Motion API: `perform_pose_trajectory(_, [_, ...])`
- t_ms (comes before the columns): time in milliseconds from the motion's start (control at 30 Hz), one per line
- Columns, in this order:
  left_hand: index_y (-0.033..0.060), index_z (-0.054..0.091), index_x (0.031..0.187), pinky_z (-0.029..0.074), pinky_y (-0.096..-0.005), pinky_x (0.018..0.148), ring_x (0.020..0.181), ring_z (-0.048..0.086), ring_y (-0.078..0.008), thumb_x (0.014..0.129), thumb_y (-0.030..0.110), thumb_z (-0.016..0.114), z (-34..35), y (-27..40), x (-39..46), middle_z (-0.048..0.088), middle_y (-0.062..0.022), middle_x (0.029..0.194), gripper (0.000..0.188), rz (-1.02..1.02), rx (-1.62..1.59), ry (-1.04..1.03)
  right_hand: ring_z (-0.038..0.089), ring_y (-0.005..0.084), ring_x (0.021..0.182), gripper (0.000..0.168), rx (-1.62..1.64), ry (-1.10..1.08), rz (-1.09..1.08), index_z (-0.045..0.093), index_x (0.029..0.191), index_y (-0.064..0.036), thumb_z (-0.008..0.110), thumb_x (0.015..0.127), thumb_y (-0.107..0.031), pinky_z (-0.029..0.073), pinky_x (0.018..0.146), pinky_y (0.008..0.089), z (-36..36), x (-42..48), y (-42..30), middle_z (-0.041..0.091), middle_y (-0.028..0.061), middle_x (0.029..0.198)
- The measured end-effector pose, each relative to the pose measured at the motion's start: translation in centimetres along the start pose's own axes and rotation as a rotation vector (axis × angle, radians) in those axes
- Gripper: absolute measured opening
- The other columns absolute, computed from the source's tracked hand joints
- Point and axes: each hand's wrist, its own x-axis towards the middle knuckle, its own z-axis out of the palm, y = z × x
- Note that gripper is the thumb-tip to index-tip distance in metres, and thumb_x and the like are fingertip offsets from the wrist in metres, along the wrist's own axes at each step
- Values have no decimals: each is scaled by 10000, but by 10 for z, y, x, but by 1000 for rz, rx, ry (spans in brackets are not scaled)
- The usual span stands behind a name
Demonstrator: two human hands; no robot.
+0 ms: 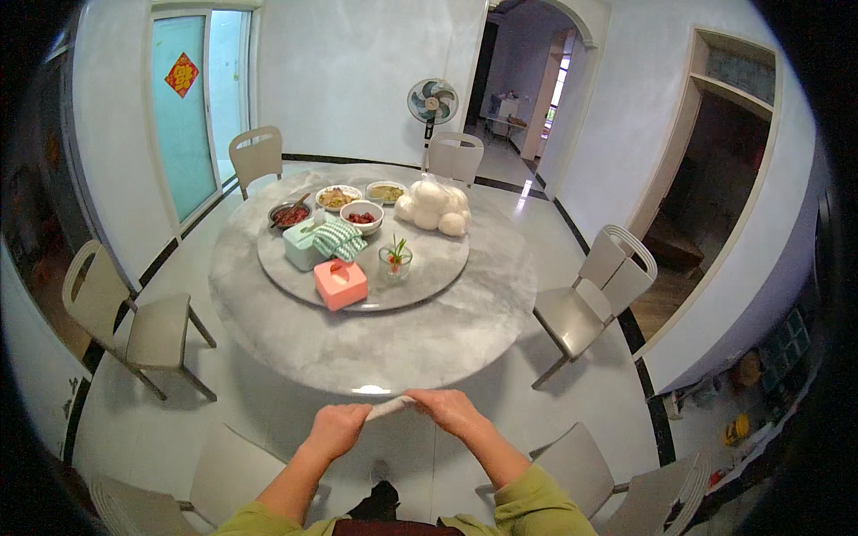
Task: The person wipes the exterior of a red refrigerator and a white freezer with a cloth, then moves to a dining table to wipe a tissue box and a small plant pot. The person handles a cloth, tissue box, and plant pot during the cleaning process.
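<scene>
My left hand (336, 429) and my right hand (450, 410) are both closed on a twisted pale cloth (389, 407), one at each end, just off the near edge of the round marble-look table (389, 348). Beyond them, on the raised turntable (429, 281), stand a pink tissue box (340, 285), a mint-green box (301, 249) with a green checked cloth (339, 239) on it, and a small plant in a glass (395, 261). Farther back are several bowls of food, one with red items (362, 216), and a clear bag of white buns (434, 208).
One chair (576, 315) stands right of the table, another (157, 328) to its left. Two more chairs (234, 469) (576, 462) flank me. Behind the table are a standing fan (432, 102), a sliding glass door (184, 147) and an archway.
</scene>
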Motion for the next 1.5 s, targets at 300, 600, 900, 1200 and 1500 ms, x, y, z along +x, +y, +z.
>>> perform_pose_trajectory(300, [114,476,1110,304,-518,871,1097,394,-308,757,258,574,78,-63,64,433,-104,1185,394,-116,86,-349,391,296,1131,413,-221,-146,18,478,1161,-175,554,779,-312,293,938,459,76,67,104,422,114,1219])
perform_pose_trajectory(600, [193,420,1243,94,-626,949,1249,190,-383,806,401,489,147,-65,98,287,-115,1346,489,-214,95,-276,188,508,1190,626,-260,239,581,357,1282,-105,446,802,-498,111,944,615,116,119,103,242,344,1277])
perform_pose_trajectory(900, [197,372,1276,97,-638,942,1245,204,-391,827,390,449,193,-60,203,282,-131,1349,495,-270,65,-244,210,366,1252,624,-267,199,405,354,1288,-89,443,803,-472,96,1002,542,69,175,209,285,210,1329])
perform_pose_trajectory(1200, [171,343,1291,263,-479,927,1154,373,-282,839,381,426,244,-62,306,356,-91,1306,505,-356,-112,-255,174,331,1274,570,-310,119,385,346,1281,-62,378,847,-430,75,1027,490,28,230,310,248,185,1359])
perform_pose_trajectory(1500, [161,359,1282,199,-514,958,1193,329,-256,827,375,443,231,-76,271,356,-84,1306,510,-344,-55,-169,265,372,1213,520,-331,147,252,429,1178,9,458,807,-354,152,998,513,43,230,269,350,219,1268])
